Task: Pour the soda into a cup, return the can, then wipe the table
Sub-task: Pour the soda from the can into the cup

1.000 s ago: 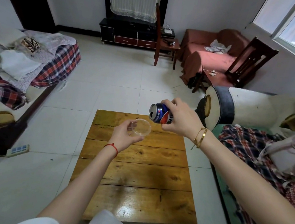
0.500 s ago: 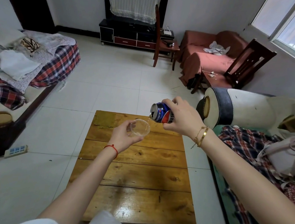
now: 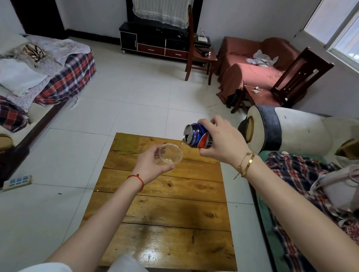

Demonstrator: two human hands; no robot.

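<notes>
Compared with the frame one second earlier, the blue, red and white aluminium soda can (image 3: 198, 138) is tipped further and a thin amber stream of soda (image 3: 181, 145) now runs from its opening into the clear round plastic cup (image 3: 170, 156), where a shallow layer of liquid has collected. The can carries a red, white and blue globe emblem and white characters too small to read. Its long axis lies near horizontal, the opened top pointing left and slightly down. The right hand (image 3: 221, 139) grips the can body, fingers over the top and thumb beneath. The left hand (image 3: 150, 162) holds the cup from its left side, fingers curled round the wall. Both items are held in the air above the far edge of the brown wooden plank bench (image 3: 162, 216).
</notes>
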